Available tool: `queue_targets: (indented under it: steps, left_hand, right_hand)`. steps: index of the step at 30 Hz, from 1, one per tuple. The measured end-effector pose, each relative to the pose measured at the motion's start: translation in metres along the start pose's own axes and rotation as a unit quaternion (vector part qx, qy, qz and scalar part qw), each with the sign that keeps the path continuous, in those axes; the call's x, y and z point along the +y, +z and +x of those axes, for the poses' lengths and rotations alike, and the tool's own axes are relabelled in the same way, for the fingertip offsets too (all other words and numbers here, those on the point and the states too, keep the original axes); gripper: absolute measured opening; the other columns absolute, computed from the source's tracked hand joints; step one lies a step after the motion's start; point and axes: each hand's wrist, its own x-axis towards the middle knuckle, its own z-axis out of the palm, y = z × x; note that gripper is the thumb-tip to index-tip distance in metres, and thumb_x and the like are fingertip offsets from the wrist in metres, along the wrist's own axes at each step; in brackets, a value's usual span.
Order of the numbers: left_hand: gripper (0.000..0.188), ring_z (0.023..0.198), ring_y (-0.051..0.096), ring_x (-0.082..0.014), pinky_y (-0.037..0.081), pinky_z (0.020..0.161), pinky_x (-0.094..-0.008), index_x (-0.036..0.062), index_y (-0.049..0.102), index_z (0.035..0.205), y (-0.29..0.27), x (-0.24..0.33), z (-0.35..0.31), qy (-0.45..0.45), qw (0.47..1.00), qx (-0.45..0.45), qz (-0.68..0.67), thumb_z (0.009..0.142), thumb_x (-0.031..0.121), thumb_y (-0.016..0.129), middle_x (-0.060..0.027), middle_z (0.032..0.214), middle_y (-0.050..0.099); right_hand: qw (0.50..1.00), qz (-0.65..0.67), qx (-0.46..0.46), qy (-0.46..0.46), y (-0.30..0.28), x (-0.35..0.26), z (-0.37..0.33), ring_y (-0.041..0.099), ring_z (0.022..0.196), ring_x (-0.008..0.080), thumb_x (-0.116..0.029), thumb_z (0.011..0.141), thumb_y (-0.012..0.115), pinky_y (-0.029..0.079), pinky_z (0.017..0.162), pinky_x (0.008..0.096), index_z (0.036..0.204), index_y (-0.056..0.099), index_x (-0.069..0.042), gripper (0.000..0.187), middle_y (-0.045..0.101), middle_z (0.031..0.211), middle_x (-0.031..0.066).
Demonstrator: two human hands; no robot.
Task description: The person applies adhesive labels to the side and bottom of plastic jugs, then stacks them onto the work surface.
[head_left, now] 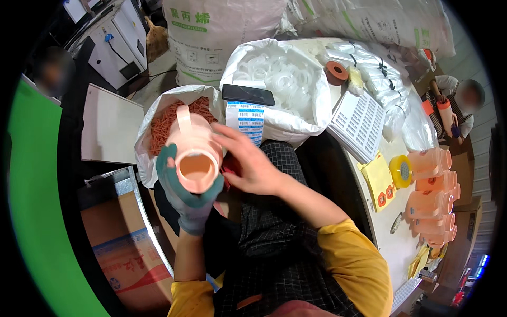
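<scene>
sack [224,24] behind; jug [195,138] in left grip [185,196]

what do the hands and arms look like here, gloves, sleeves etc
The left hand wears a glove, dark green over the fingers and palm edge and pale grey toward the wrist. The right hand is bare, with no glove. Both arms have plain yellow sleeves, ending around the elbows and leaving the forearms uncovered.
</scene>
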Motion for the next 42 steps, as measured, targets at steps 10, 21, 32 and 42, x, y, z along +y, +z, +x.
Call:
queue_targets:
  steps: [10,21,32,42]
  left_hand:
    - [0.083,0.121,0.064,-0.0396,0.054,0.102,-0.0503,0.0014,0.056,0.136,0.01,0.076,-0.059,-0.114,0.964,-0.174,-0.169,0.066,0.025,0.096,-0.0205,0.132,0.063]
    - [0.102,0.141,0.047,-0.0409,0.041,0.116,-0.0517,0.0036,0.037,0.158,0.018,0.063,-0.087,-0.105,0.977,-0.155,-0.107,0.079,0.044,0.089,-0.018,0.155,0.046]
    - [0.049,0.124,0.056,-0.0366,0.045,0.108,-0.0534,0.0106,0.071,0.119,0.01,0.039,-0.061,-0.008,0.963,-0.27,-0.018,0.085,0.045,0.08,-0.0089,0.125,0.064]
    - [0.042,0.116,0.062,-0.0315,0.039,0.114,-0.0605,0.0101,0.072,0.114,0.001,0.065,-0.043,0.059,0.956,-0.27,0.094,0.087,0.041,0.074,-0.0126,0.114,0.067]
  right_hand:
    - [0.822,-0.5,0.091,0.257,-0.109,0.184,0.05,0.064,0.107,0.0348,-0.034,0.085,0.079,0.051,0.093,0.0468,0.095,0.082,-0.012,0.025,0.071,0.104,0.013]
    - [0.953,-0.186,0.142,0.19,-0.085,0.087,0.006,0.069,0.078,0.0354,-0.015,0.101,0.067,0.053,0.073,0.0391,0.102,0.071,-0.003,0.013,0.073,0.09,0.016]
    - [0.966,-0.159,-0.096,-0.18,-0.05,-0.021,-0.053,0.064,0.094,0.0282,-0.036,0.076,0.086,0.05,0.079,0.0406,0.089,0.072,-0.009,0.033,0.071,0.102,0.0049]
    - [0.953,-0.201,-0.218,-0.053,-0.047,-0.039,-0.085,0.06,0.089,0.0303,-0.037,0.067,0.09,0.053,0.079,0.041,0.089,0.069,-0.007,0.043,0.062,0.093,0.0073]
